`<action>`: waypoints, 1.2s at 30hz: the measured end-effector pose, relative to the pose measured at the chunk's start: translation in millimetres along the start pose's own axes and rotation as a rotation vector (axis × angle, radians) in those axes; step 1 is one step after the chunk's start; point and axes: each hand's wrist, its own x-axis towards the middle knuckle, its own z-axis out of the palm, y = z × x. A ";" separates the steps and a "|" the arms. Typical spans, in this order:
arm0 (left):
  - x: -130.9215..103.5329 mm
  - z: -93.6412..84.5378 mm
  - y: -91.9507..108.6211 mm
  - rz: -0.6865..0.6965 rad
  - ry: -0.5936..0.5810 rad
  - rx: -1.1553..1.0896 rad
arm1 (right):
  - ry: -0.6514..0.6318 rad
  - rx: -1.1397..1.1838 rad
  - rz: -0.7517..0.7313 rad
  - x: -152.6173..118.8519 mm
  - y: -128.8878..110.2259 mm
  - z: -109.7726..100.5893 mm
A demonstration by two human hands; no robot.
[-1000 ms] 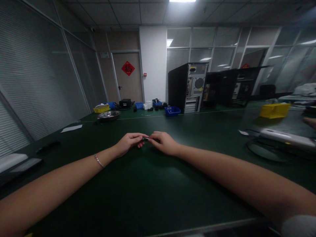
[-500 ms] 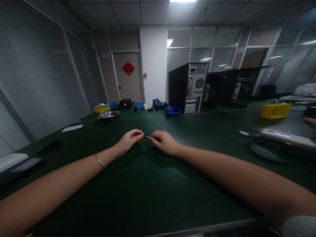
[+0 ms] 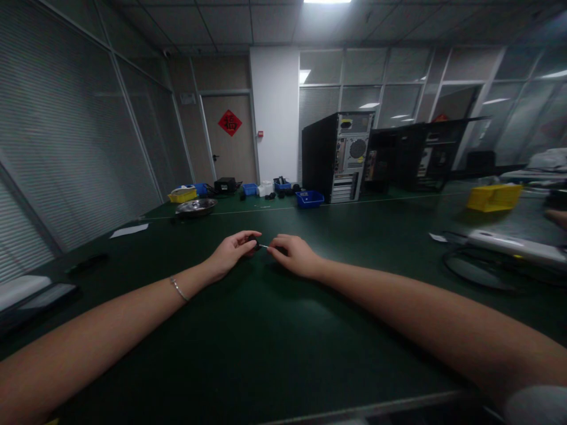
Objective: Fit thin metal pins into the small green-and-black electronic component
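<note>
Over the green table, my left hand (image 3: 233,251) pinches a small black part (image 3: 255,241) between thumb and fingers; its exact kind is too small to tell. A thin shiny metal shaft (image 3: 264,246) bridges the short gap between my hands. My right hand (image 3: 293,254) is closed around the other end of that shaft, and the fingers hide whatever lies inside. Both hands are close together near the middle of the view, with a thin bracelet (image 3: 179,289) on my left wrist.
Beyond my hands stand a blue tray (image 3: 310,199), a metal bowl (image 3: 196,207) and a black computer tower (image 3: 336,156). To the right are a yellow bin (image 3: 494,198) and a long white device (image 3: 516,245) with black cable. Part of another person's hand (image 3: 556,218) shows at the right edge.
My left fingers have shifted a little, the index finger lifting, and more of the black part shows between them. My right hand stays nearly in place.
</note>
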 end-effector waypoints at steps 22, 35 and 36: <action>-3.1 5.9 3.9 0.046 -0.061 0.176 | 0.036 -0.032 0.039 0.8 4.7 3.6; -4.7 2.9 4.1 0.110 -0.004 0.253 | -0.001 -0.106 0.093 0.8 3.2 3.2; -4.9 3.1 5.0 0.118 -0.009 0.274 | 0.000 -0.113 0.090 0.7 3.7 3.5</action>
